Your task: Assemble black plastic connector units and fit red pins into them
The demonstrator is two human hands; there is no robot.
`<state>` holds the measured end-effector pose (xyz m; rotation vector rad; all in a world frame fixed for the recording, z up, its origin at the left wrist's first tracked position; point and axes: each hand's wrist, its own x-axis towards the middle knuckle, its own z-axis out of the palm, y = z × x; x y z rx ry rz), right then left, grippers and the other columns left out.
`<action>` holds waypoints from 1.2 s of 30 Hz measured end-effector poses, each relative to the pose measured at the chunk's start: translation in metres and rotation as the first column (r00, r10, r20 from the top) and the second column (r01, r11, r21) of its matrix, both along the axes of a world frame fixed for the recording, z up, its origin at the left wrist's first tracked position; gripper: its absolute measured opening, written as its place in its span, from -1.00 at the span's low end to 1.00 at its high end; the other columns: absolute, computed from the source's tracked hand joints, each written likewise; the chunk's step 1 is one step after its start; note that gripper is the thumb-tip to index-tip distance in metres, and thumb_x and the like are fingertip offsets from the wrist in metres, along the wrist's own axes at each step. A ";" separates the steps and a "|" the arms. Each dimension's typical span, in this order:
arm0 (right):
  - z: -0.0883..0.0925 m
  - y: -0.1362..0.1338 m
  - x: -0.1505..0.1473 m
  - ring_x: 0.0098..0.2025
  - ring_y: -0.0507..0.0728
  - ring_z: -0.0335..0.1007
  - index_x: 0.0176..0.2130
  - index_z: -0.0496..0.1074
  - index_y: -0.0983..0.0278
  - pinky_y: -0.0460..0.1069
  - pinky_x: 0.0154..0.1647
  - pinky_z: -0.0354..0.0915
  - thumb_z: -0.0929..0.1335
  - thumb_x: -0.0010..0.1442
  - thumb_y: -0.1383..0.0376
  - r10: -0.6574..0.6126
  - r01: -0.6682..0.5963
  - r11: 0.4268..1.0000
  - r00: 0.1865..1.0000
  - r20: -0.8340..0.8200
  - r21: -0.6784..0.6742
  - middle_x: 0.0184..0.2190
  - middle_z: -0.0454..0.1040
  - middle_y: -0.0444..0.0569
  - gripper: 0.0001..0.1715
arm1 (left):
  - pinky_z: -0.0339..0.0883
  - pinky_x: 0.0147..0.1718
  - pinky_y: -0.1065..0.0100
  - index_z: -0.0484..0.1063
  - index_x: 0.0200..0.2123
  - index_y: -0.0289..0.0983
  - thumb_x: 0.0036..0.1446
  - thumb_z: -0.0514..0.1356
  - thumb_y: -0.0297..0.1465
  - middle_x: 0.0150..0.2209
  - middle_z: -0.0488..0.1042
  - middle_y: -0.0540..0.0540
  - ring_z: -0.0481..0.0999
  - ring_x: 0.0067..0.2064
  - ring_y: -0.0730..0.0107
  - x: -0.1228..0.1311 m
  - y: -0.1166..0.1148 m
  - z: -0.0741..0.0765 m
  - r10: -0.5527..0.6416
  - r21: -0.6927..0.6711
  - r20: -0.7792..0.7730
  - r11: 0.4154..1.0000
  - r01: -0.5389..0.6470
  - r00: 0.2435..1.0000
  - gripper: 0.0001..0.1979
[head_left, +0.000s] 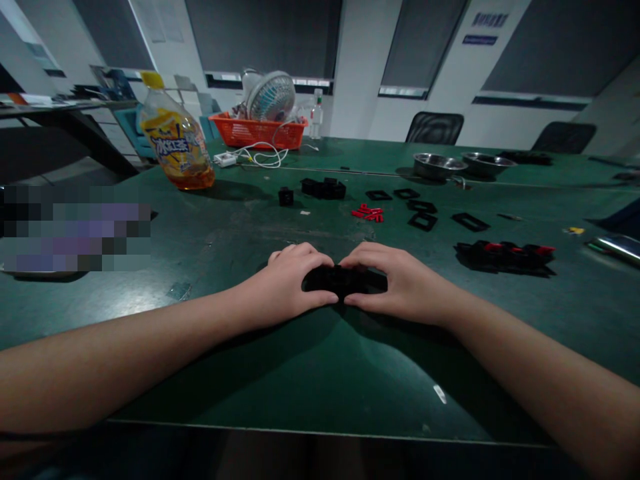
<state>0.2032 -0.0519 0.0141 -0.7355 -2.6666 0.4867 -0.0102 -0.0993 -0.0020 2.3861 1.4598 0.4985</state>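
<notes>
Both hands meet over a dark table, closed round a black plastic part (341,281) whose exact shape is lost in shadow. My left hand (295,280) grips its left side between thumb and fingers. On the right side, my right hand (393,280) pinches it the same way, the two thumb tips almost touching. Beyond the hands lie small red pieces (368,213) in a loose pile. Several flat black frames (423,221) are spread behind and to the right of them. A cluster of black blocks (324,189) and a single black block (286,197) sit further back.
A black assembly with red parts (505,257) lies at right. Two metal bowls (439,167) stand behind. At back left are a tea bottle (175,140), a white cable (265,157) and a red basket (260,133) holding a fan. The table's front edge (320,432) is near me.
</notes>
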 end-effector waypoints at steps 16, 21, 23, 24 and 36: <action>-0.002 0.000 -0.001 -0.10 0.19 0.38 -0.10 0.44 0.33 0.08 -0.09 0.31 0.44 0.10 0.22 0.012 -0.012 1.000 1.000 0.009 -0.003 -0.18 0.45 0.06 -0.63 | 0.19 0.07 0.01 0.42 0.01 -0.23 0.13 0.24 -0.21 -0.02 0.39 -0.19 0.32 0.07 0.04 0.000 0.000 -0.002 0.007 0.011 -0.012 1.000 -0.007 1.000 -0.60; -0.002 0.000 -0.001 -0.10 0.19 0.38 -0.10 0.44 0.35 0.07 -0.09 0.30 0.45 0.09 0.23 0.010 -0.010 1.000 1.000 0.005 -0.015 -0.18 0.44 0.07 -0.62 | 0.20 0.06 0.01 0.42 0.02 -0.22 0.13 0.23 -0.20 -0.02 0.39 -0.19 0.32 0.06 0.04 0.000 0.001 -0.003 0.010 0.007 -0.016 1.000 -0.010 1.000 -0.59; -0.001 -0.001 -0.001 -0.09 0.19 0.38 -0.10 0.44 0.35 0.06 -0.08 0.30 0.44 0.09 0.24 0.010 -0.009 1.000 1.000 0.009 -0.015 -0.18 0.44 0.07 -0.63 | 0.19 0.06 0.01 0.42 0.02 -0.23 0.13 0.23 -0.19 -0.02 0.38 -0.19 0.31 0.07 0.03 0.000 0.000 -0.003 0.014 0.004 -0.017 1.000 -0.013 1.000 -0.59; -0.001 -0.001 -0.001 -0.09 0.19 0.38 -0.11 0.44 0.34 0.06 -0.08 0.30 0.44 0.09 0.24 0.009 -0.009 1.000 1.000 0.011 -0.016 -0.18 0.44 0.06 -0.63 | 0.19 0.06 0.01 0.42 0.02 -0.23 0.13 0.23 -0.19 -0.02 0.38 -0.20 0.31 0.07 0.03 0.000 0.000 -0.002 0.014 0.004 -0.016 1.000 -0.014 1.000 -0.59; -0.002 -0.001 -0.002 -0.09 0.19 0.36 -0.10 0.43 0.34 0.09 -0.07 0.29 0.44 0.11 0.23 0.007 -0.007 1.000 1.000 0.015 -0.024 -0.17 0.43 0.07 -0.64 | 0.21 0.06 0.03 0.43 0.01 -0.21 0.12 0.24 -0.20 -0.03 0.40 -0.17 0.33 0.07 0.06 0.001 0.000 -0.002 0.022 0.020 -0.014 1.000 -0.022 1.000 -0.61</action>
